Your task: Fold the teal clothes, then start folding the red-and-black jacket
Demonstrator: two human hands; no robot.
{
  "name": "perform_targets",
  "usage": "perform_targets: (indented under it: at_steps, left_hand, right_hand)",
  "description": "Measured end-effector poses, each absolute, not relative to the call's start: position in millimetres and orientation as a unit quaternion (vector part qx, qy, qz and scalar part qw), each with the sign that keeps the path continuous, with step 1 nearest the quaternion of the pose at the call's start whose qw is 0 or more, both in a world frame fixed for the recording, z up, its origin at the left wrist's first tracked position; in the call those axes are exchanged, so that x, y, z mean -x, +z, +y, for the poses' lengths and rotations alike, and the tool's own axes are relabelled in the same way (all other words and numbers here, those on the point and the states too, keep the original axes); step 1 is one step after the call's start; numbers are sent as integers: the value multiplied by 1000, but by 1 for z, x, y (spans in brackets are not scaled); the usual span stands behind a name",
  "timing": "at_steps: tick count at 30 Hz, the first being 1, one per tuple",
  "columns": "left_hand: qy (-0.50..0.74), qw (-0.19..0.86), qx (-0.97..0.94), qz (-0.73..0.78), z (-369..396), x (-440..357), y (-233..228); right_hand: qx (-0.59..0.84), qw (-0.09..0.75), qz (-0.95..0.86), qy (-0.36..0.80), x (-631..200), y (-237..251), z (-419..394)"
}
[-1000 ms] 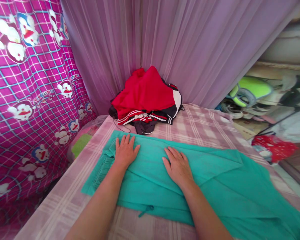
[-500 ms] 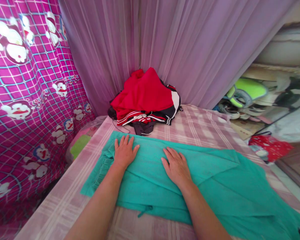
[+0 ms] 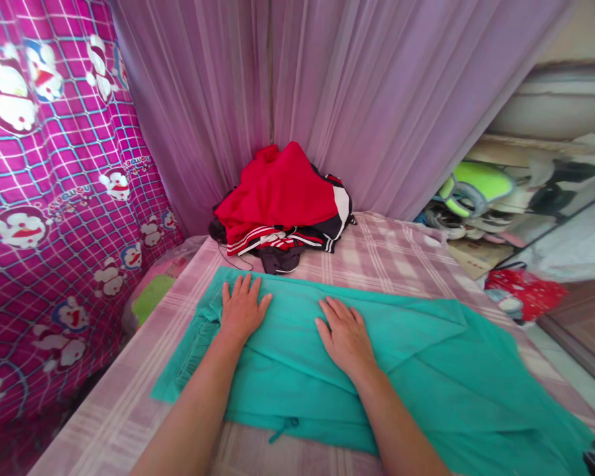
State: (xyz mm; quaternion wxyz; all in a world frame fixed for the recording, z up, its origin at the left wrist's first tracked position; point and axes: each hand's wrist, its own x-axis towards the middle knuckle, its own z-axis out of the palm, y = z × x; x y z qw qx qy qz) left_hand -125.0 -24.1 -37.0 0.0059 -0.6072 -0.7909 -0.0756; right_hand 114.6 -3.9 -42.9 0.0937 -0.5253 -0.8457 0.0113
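A teal garment [image 3: 287, 370] lies spread across the checked cloth, with a gathered elastic edge on its left and a small drawstring at its near edge. My left hand [image 3: 242, 309] rests flat on its left part, fingers spread, close to the gathered edge. Flat on the middle of the same fabric is my right hand [image 3: 346, 336], its fingers stretched out and the thumb apart. Neither hand grips anything. Toward the lower right the garment widens, and diagonal folds run over it.
Behind the garment sits a heap of red and black clothes [image 3: 282, 192] against a purple curtain [image 3: 327, 86]. A pink patterned cloth [image 3: 69, 198] hangs at left. The checked cloth [image 3: 387, 251] covers the surface. Shoes [image 3: 451, 218] and a red bag [image 3: 535, 294] lie at right.
The view has shifted slightly, so the scene sits a little lower and to the left. The right hand's fingers look a little closer together; both hands stay on the garment.
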Motion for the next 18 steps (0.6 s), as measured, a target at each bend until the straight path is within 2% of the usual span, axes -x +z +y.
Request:
perform_targets:
  at_steps: [18]
  left_hand:
    - [-61, -1, 604, -795, -23, 125, -36]
  right_hand:
    - [529, 99, -843, 21, -115, -44, -5]
